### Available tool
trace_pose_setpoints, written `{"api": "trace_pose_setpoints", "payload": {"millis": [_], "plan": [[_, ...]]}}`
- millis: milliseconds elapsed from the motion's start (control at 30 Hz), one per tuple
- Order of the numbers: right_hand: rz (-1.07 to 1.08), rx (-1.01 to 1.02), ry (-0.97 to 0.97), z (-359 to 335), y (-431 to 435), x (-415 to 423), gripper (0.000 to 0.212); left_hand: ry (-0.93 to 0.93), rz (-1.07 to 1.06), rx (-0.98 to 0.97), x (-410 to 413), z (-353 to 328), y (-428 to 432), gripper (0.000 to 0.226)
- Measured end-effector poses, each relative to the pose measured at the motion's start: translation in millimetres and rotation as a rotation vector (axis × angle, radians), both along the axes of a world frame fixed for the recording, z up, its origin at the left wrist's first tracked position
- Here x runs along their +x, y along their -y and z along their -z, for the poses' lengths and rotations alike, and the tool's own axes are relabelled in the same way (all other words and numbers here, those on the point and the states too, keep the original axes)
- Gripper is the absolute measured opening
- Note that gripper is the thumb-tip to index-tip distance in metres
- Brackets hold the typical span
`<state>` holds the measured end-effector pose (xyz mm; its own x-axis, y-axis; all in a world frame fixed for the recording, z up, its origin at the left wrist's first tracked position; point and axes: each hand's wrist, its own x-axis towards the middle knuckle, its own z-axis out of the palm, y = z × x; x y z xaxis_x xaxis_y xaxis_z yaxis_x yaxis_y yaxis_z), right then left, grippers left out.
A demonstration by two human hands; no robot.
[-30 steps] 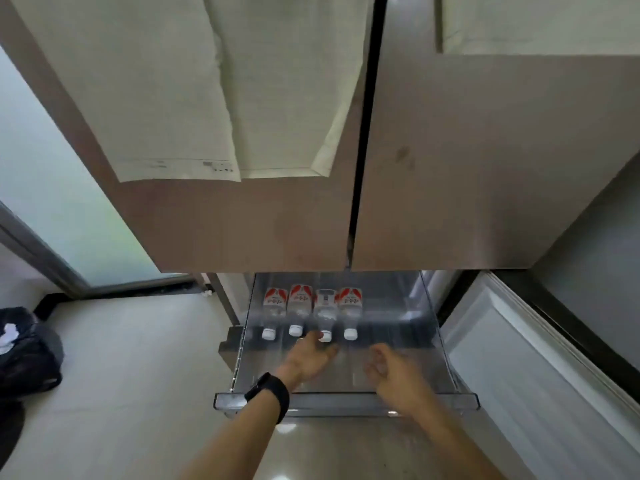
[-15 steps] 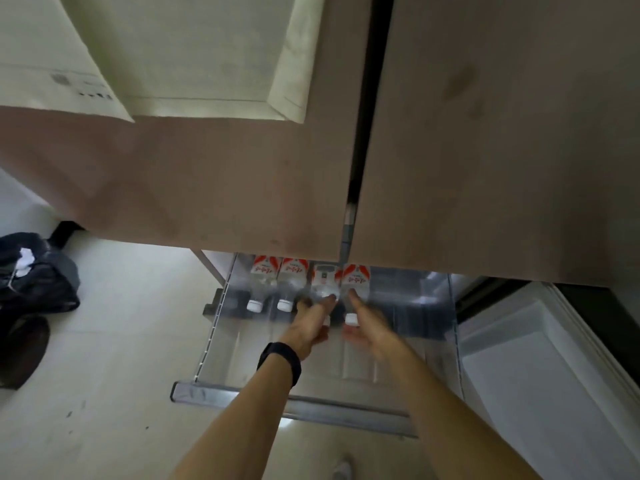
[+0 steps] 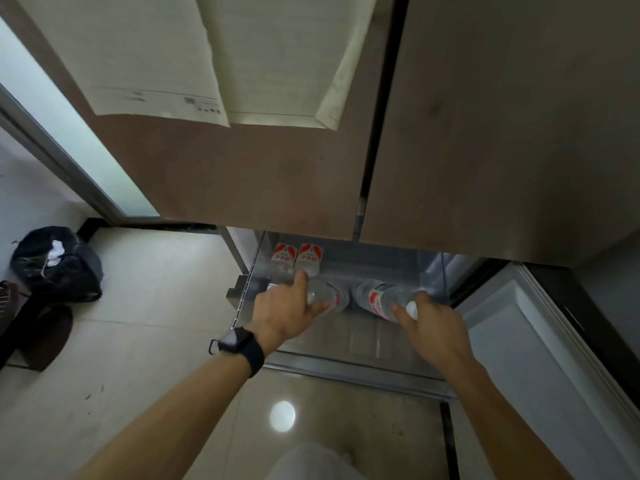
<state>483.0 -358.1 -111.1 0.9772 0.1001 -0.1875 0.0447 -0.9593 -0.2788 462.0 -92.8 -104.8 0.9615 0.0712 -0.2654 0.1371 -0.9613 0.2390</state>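
Observation:
A clear pulled-out fridge drawer sits below the closed brown fridge doors. Two water bottles with red-and-white labels lie side by side at its back left. My left hand, with a black watch on the wrist, grips the neck end of a third bottle, lifted and turned sideways. My right hand grips the capped end of a fourth bottle, also lifted and angled toward the middle of the drawer.
An open white freezer door or compartment stands at the right of the drawer. A dark bag and dark shoes lie on the tiled floor at the left. Papers hang on the left fridge door.
Both hands reached in to the row of bottles, took one each and pulled them away from the row; two bottles stay at the back left. The camera view tilted.

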Motion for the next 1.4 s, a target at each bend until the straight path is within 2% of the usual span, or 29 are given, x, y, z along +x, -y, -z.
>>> {"api": "trace_pose_setpoints", "payload": {"millis": [67, 133, 300, 467, 567, 667, 733, 800, 967, 1133, 1233, 1400], "plan": [[-0.121, -0.010, 0.037, -10, 2, 1, 0.036, 0.030, 0.111, 0.015, 9, -16, 4, 0.053], [-0.232, -0.009, 0.031, -20, 2, 5, 0.031, -0.021, 0.215, 0.000, 15, -27, 10, 0.046], [-0.340, 0.115, -0.067, -26, -6, 2, 0.021, -0.075, 0.224, -0.139, 12, -24, 10, 0.039], [-0.234, 0.222, -0.024, -5, -14, -18, 0.026, -0.024, 0.072, -0.321, -1, -7, -4, 0.045], [-0.075, 0.503, -0.035, 11, -24, -28, 0.038, 0.043, -0.015, -0.362, -14, 12, -5, 0.062], [0.049, 0.737, -0.199, 22, -33, -32, 0.058, 0.011, -0.083, -0.474, -22, 30, 0, 0.081], [0.053, 0.755, -0.221, 31, -37, -32, 0.069, 0.004, -0.127, -0.491, -21, 37, 5, 0.076], [0.052, 0.740, -0.217, 40, -41, -29, 0.073, 0.006, -0.114, -0.425, -18, 37, 9, 0.069], [0.075, 0.651, -0.176, 36, -45, -24, 0.060, 0.025, -0.024, -0.353, -14, 23, 17, 0.065], [0.164, 0.715, -0.094, -1, -34, -51, 0.053, 0.267, -0.195, -0.589, -57, -14, 1, 0.062], [0.200, 0.861, 0.010, -38, -44, -79, 0.052, 0.475, -0.304, -0.652, -109, -53, -24, 0.069], [-0.094, 0.954, 0.143, -96, -102, -148, 0.063, 0.701, -0.445, -0.598, -224, -100, -78, 0.064]]}}
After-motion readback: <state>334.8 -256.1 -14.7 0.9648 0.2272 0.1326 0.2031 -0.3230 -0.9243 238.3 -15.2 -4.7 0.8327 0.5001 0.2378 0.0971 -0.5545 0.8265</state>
